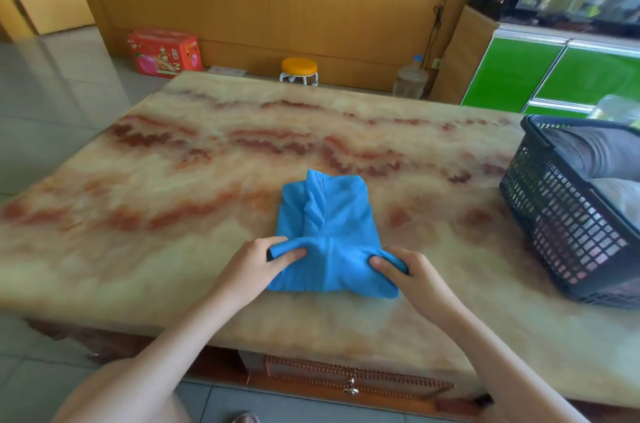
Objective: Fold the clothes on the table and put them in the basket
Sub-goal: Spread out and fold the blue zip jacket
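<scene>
1. I see the marbled table (207, 180) carrying everything
2. The dark mesh basket (561, 221) sits at the table's right end, with grey cloth (595, 152) inside
3. The blue garment (332, 214) lies partly folded near the front edge, well apart from the basket. I judge it light, soft and limp, so it is best held at both near corners to stop it sagging open
4. My view shows the left hand (256, 260) with fingers curled round the bunched left fold
5. The right hand (412, 270) pinches the right fold, thumb on top and fingers probably tucked beneath
</scene>
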Available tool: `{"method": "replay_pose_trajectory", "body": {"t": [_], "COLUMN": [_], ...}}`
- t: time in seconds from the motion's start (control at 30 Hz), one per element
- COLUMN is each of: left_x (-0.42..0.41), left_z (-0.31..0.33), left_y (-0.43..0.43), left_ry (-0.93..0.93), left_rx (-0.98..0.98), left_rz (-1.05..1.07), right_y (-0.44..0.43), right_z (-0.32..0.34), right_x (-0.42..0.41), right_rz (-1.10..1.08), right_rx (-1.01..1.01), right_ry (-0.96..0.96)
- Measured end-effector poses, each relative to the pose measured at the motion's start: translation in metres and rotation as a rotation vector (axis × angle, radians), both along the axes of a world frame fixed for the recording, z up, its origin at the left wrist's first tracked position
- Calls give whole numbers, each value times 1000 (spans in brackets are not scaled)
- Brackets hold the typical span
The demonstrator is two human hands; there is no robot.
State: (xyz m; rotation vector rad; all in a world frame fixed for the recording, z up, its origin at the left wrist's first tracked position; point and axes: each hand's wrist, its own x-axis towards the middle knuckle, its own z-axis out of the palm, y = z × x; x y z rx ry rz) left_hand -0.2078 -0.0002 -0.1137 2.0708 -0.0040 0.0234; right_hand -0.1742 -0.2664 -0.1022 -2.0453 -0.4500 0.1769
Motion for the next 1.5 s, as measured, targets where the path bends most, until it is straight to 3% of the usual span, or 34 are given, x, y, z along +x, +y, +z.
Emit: {"method": "replay_pose_trajectory", "body": {"t": [0.1,0.23,0.3,0.4,0.5,0.67,0.77,0.93,1.23,1.5], "left_x": [10,22,25,25,24,23,19,8,23,6], "left_z": [-3,-7,-10,-17,-20,-23,-21,-19,-24,-2], "left_y": [-6,-13,-15,-16,-12,-10,-5,10,7,0], "left_ry": [40,35,21,-206,-513,-460,-418,-242,-345,-294], "left_rx": [-67,70,135,141,227,272,261,323,328,167], "left_rz": [102,239,282,244,79,-111,-161,-277,-151,31], "right_y": [10,18,20,16,11,5,3,-1,3,7], "right_z": [-4,-15,-17,-12,-11,-27,-32,-33,-31,-12], "right_x": [7,26,28,25,22,21,22,24,30,24], "right_rz": [-102,-209,-260,-181,-24,183,206,188,1,-45], "right_rx": [26,-99,-43,61,-88,-407,-456,-440,-274,-133], "right_ry": [6,-93,-146,-262,-351,-366,-324,-316,-358,-105]}}
